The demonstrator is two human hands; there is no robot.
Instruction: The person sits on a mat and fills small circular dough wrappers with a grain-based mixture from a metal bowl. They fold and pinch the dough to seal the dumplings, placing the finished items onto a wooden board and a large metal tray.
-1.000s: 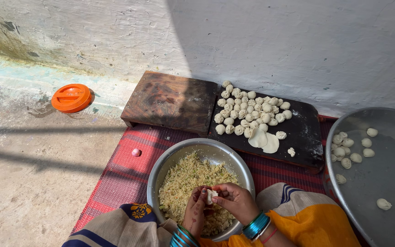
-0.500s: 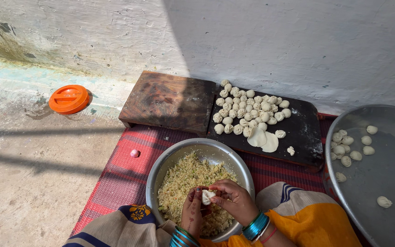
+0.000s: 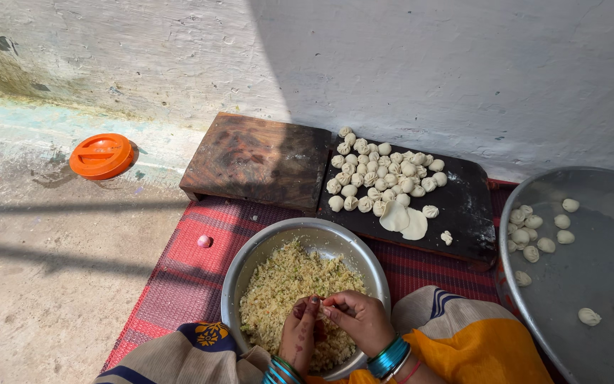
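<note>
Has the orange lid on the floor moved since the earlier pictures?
No. The orange lid lies at the same spot on the floor, left of the wooden board, as in both earlier pictures.

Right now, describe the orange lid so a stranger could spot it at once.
Start at the brown wooden board by the white wall. Look left across the bare concrete floor: the orange lid lies there alone, flat. It is round, the only bright orange thing, apart from the red mat.
</note>
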